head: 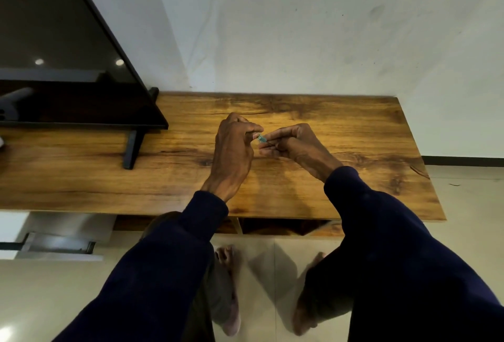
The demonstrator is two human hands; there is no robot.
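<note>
the television (62, 49) stands on the left end of the wooden table (341, 128), which backs against the wall (300, 27). both hands meet above the table's middle, right of the television, left hand (234, 148) beside right hand (291, 142) (a small object (261, 138) between their fingertips).

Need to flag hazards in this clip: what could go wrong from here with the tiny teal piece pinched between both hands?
1. The teal piece is held only by the fingertips of the left hand and right hand over the wooden table; it could slip, bounce and possibly roll off the edge.
2. The screen stands close on the left; a wide left-arm move might knock it.
</note>
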